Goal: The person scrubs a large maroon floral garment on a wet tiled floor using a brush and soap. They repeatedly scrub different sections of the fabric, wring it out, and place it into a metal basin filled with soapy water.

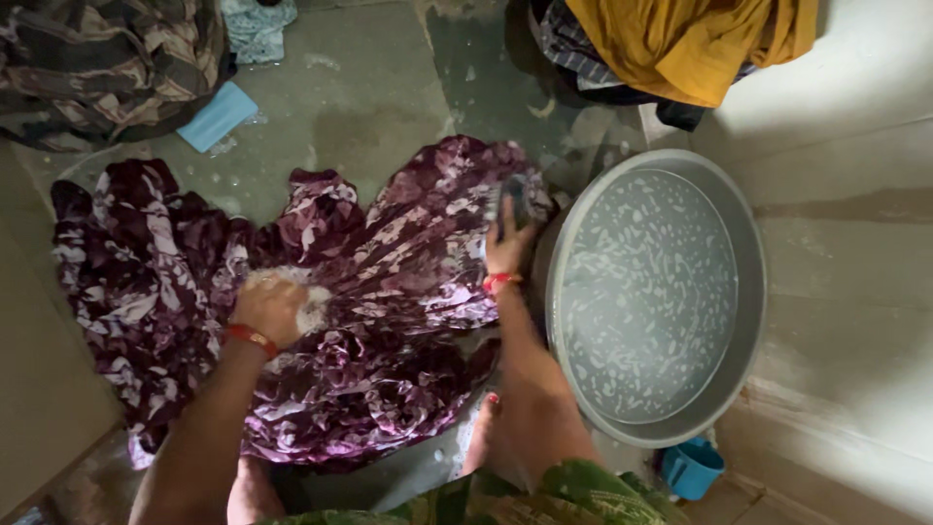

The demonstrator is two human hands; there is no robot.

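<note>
Purple-and-white patterned cloth (321, 311) lies spread flat on the wet floor (369, 97), reaching from the left wall to just beside the basin.

Left hand (270, 309) rests on the cloth near its middle, fingers curled down into a patch of white suds; whether they pinch the fabric cannot be told. A red band circles the wrist.

Right hand (507, 243) presses on the cloth's upper right edge, fingers closed around a small dark object, blurred, possibly a scrub brush (512, 197). A red band is on this wrist too.

Grey round basin (748, 292) sits touching the cloth's right edge and holds foamy water.

No packages, labels or signs legible. Light-blue rectangular block (218, 116), flat, lies on the floor above the cloth, apart from it.

Camouflage-patterned fabric (107, 58) is heaped at top left; a mustard-yellow garment (680, 39) at top right. A small blue cup (692, 469) stands below the basin.

Open wet floor shows between the cloth's top edge and the heaps.
</note>
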